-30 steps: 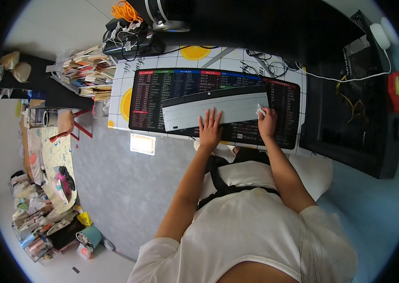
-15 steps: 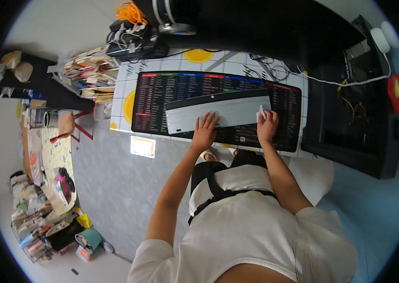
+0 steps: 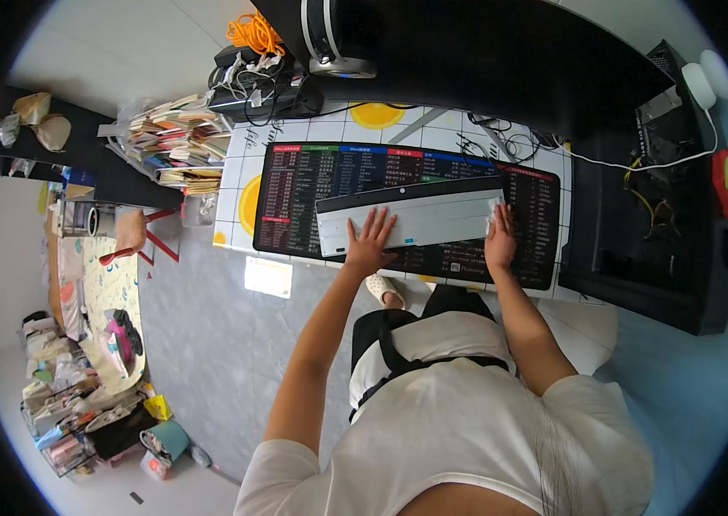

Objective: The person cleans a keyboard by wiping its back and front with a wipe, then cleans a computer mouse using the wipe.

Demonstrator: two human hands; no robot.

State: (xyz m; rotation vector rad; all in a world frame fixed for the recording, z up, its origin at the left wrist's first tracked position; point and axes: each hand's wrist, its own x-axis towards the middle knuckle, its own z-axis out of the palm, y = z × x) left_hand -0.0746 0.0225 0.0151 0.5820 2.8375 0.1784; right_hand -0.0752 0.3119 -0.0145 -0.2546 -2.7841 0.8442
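A long silver-grey panel with a black strip (image 3: 433,215), which looks like an upturned keyboard, lies slightly tilted on a black desk mat (image 3: 295,193) printed with coloured headings. My left hand (image 3: 370,243) rests on the panel's left part with its fingers spread. At the panel's right end, my right hand (image 3: 500,241) holds a small white crumpled wipe (image 3: 493,215) against the edge, its fingers together and partly covering it.
A black monitor (image 3: 484,60) stands at the desk's back. Cables (image 3: 515,142) lie behind the mat. An open black computer case (image 3: 639,249) is on the right. Stacked papers (image 3: 179,142) and a black box with wires (image 3: 269,95) stand at the left.
The view has shifted, so the desk appears lower and further right. My left hand has moved left along the panel. My right hand and the wipe have shifted slightly at the panel's right end.
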